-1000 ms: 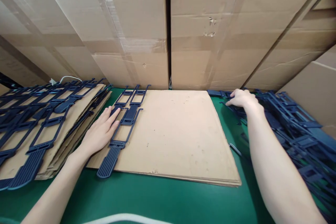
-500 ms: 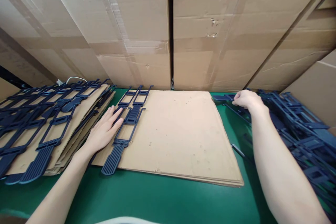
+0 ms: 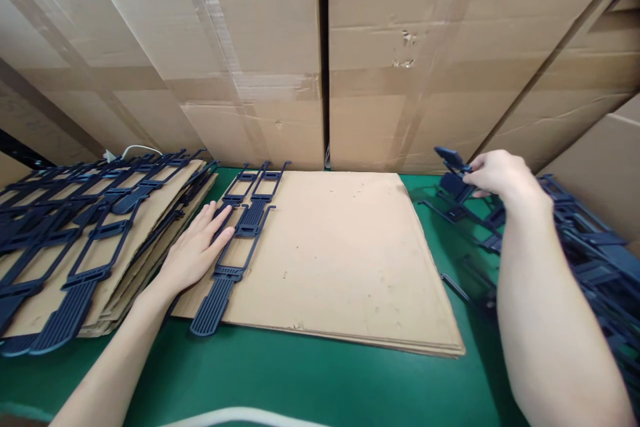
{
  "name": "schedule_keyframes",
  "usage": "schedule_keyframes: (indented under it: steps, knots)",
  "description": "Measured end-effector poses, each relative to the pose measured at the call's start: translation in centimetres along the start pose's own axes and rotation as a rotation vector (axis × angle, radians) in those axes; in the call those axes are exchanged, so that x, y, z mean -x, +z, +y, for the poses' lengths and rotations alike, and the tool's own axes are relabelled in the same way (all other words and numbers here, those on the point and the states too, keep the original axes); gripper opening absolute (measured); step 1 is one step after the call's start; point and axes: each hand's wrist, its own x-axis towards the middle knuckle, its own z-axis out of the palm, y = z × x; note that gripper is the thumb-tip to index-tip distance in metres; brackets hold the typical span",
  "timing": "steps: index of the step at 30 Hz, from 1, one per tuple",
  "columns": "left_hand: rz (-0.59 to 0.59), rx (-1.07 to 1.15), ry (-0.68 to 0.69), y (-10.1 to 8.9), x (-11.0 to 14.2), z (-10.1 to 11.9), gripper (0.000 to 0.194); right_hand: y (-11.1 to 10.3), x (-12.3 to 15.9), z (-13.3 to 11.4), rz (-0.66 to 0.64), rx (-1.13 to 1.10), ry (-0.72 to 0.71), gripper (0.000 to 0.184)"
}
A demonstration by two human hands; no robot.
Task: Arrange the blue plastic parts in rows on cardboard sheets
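Observation:
My left hand [image 3: 197,250] lies flat with its fingers stretched out, over the left part of a cardboard sheet [image 3: 345,260]. Under and beside its fingertips are dark blue plastic frames [image 3: 233,273], each with a ribbed, rounded paddle end, laid in rows. At the right, my right hand [image 3: 505,177] pinches another dark blue plastic frame [image 3: 453,159], whose paddle end tilts up above the table. Part of that piece is hidden behind the hand. Below it, more loose frames [image 3: 455,210] lie on the green surface.
A heaped pile of dark blue frames [image 3: 590,240] fills the right side. To the left, cardboard layers [image 3: 125,273] carry more frames. Large taped cartons [image 3: 425,100] stand along the back of the green table [image 3: 280,373]. A white curved edge [image 3: 245,415] shows at the bottom.
My right hand has moved right and lifted the paddle end of a plastic frame off the table. The left hand has stayed in place.

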Motion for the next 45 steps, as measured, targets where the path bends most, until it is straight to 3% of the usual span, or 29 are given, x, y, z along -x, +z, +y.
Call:
schedule_keyframes:
  steps: [5,10,15,18,23,25,36,45]
  knots:
    - [0.007,-0.003,0.006,0.0,0.0,0.0,0.065,-1.7,1.5,-1.1,0.138,0.079,-0.143,0.021]
    - [0.009,-0.013,0.010,-0.1,0.2,0.1,0.067,-2.7,5.0,-4.0,0.301,0.116,-0.367,0.017]
    - [0.024,-0.028,0.015,-0.1,0.1,0.2,0.066,-2.7,8.4,-6.9,0.299,0.035,-0.595,0.011]
    - [0.021,-0.031,0.016,-0.1,0.1,0.4,0.066,-1.9,9.8,-8.3,0.195,0.054,-0.774,0.010]
    - [0.026,-0.039,0.021,-0.1,0.1,0.4,0.065,0.4,11.2,-10.2,-0.192,0.095,-1.009,0.018]
    - [0.028,-0.042,0.022,-0.1,0.1,0.3,0.066,1.1,11.5,-10.7,-0.233,0.055,-1.071,0.022]
    - [0.029,-0.041,0.015,-0.2,0.1,0.6,0.068,1.5,12.0,-11.1,-0.201,-0.024,-1.148,0.018]
    - [-0.016,0.047,-0.017,-0.7,-0.4,0.2,0.066,0.5,11.4,-10.3,-0.352,-0.005,-1.094,0.021]
